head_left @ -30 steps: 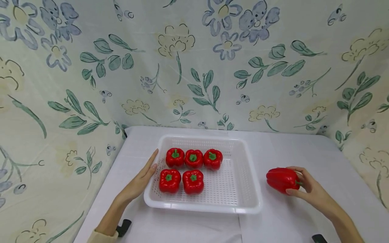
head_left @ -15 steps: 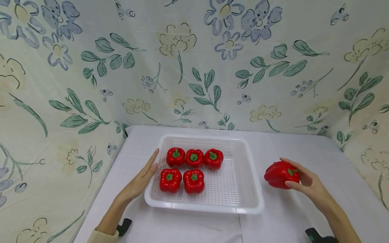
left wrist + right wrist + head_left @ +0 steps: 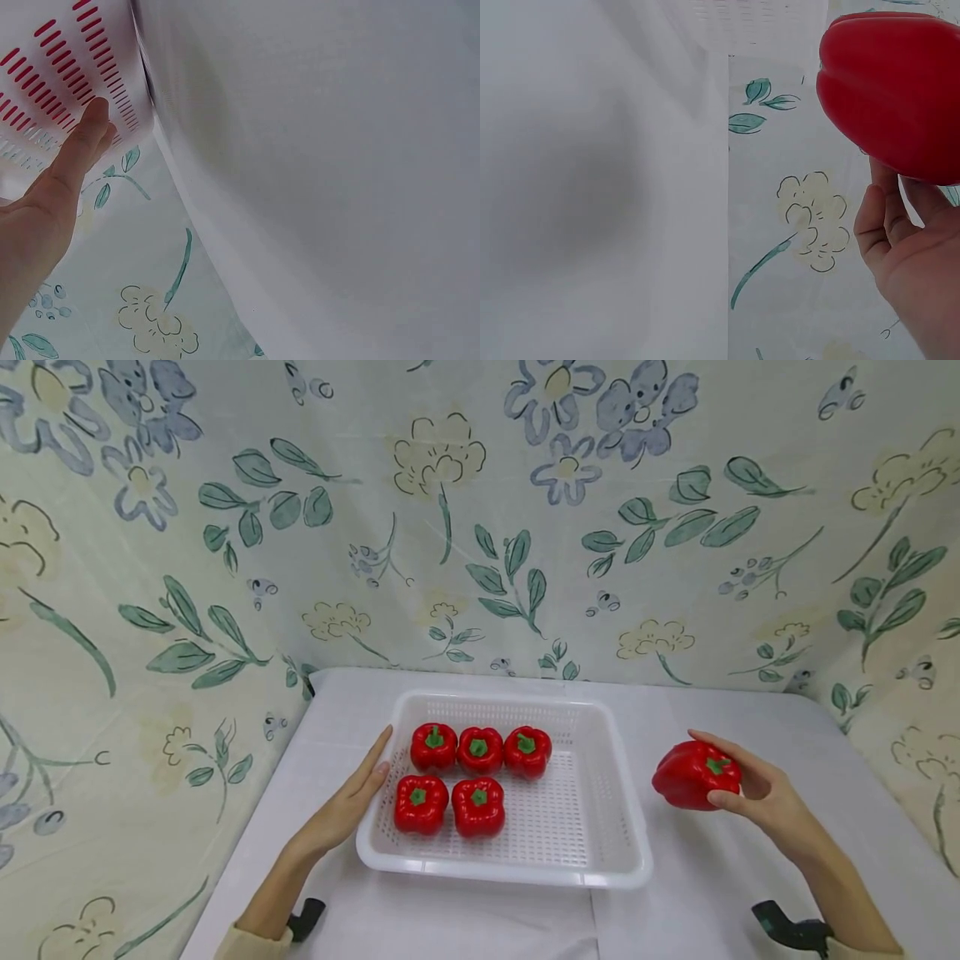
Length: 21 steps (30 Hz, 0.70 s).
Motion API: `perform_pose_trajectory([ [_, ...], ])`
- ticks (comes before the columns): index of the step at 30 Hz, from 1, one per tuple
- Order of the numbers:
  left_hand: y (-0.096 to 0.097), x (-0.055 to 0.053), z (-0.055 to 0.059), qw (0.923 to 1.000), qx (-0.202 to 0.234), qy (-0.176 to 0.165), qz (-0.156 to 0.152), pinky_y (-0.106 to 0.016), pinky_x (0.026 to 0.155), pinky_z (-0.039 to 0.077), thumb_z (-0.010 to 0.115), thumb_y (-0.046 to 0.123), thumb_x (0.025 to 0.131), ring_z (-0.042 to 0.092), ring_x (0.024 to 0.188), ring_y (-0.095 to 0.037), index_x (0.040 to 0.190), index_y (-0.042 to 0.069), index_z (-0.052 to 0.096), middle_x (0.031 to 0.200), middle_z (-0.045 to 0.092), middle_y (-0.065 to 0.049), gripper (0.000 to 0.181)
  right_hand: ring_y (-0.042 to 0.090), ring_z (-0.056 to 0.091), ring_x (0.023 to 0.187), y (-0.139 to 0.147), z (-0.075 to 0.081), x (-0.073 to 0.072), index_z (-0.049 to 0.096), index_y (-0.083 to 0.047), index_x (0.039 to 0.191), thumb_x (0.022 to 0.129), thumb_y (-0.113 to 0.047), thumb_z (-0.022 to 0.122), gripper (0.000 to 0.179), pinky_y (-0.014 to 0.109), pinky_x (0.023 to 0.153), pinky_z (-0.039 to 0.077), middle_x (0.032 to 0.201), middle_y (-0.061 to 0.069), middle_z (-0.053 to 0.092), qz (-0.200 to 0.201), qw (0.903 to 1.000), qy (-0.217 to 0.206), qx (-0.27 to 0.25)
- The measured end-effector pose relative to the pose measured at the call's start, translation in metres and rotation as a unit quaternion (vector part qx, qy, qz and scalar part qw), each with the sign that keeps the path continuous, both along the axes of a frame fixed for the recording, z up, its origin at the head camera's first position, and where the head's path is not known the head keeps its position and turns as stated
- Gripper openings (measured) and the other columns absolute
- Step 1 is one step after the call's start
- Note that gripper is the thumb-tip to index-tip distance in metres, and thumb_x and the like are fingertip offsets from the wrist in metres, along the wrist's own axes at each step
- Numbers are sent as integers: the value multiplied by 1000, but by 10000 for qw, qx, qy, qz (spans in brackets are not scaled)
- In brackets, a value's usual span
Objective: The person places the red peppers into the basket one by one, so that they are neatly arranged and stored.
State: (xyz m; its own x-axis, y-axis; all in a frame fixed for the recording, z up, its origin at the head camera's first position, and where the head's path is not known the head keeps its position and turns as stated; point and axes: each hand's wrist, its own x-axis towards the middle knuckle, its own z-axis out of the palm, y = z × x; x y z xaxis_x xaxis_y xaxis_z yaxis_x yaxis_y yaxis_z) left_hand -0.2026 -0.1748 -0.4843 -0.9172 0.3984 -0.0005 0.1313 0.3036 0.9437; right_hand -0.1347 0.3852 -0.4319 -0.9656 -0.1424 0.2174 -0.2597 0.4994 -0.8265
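A red bell pepper (image 3: 686, 777) with a green stem is gripped by my right hand (image 3: 772, 797), thumb on the near side and fingers over the far side. It hangs to the right of the white plastic basket (image 3: 633, 827), above the white tabletop. The right wrist view shows the same bell pepper (image 3: 892, 90) large, with curled fingers beneath it. My left hand (image 3: 345, 810) lies with straight fingers along the basket's left wall. In the left wrist view those fingers touch the slotted basket wall (image 3: 124, 67), with red showing through the slots.
Inside the basket, several red bell peppers (image 3: 478, 807) stand stem up in two rows toward the left. A white cloth (image 3: 705, 893) covers the table (image 3: 750, 718). Floral fabric (image 3: 450, 527) hangs behind and at both sides.
My right hand has raised the bell pepper off the table and tipped it so the stem faces upward more. The left hand and the basket stay in place.
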Motion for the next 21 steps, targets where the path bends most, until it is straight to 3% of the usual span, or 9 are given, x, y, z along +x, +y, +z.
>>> perform_pose_trajectory([
  [11, 1, 0, 2, 10000, -56, 20, -22, -51, 95, 61, 36, 36, 112, 25, 156, -48, 166, 42, 9, 176, 11, -4, 61, 3, 47, 130, -23, 24, -14, 44, -14, 158, 85, 5, 75, 81, 23, 80, 63, 152, -16, 48, 295, 9995, 88, -119],
  [21, 0, 0, 1, 10000, -66, 22, 36, -49, 93, 62, 35, 36, 113, 28, 155, -49, 166, 42, 8, 176, 11, -4, 60, 6, 50, 129, -56, 37, -28, 46, -12, 155, 83, 0, 79, 80, 26, 82, 64, 147, -17, 50, 624, 9979, 108, -154],
])
